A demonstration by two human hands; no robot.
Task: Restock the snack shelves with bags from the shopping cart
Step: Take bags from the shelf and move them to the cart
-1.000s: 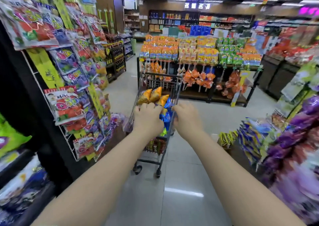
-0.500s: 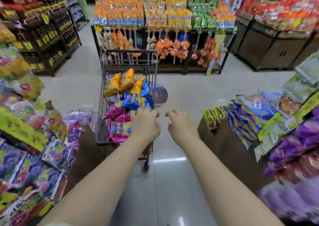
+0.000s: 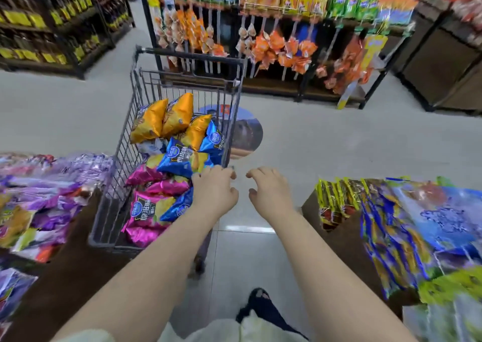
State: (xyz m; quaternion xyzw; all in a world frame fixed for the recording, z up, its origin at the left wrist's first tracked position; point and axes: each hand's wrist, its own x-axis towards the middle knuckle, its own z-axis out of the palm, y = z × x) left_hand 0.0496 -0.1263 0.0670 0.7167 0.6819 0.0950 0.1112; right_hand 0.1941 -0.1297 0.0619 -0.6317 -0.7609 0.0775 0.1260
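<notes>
The bags lie heaped in the cart; the puffed foil looks light, slick and easily crushed, so each is best pinched by a sealed top edge. The left hand curls over the cart's near corner, but I cannot tell whether it clamps the rim, while the right hand hangs beside it, fingers loosely bent, apart and empty. Lower bags are buried, and the side shelves are blurred.

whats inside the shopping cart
The shopping cart holds orange bags at the far end, blue bags mid-cart, pink bags nearest. Whatever lies beneath them is covered, and the left hand hides one corner.
</notes>
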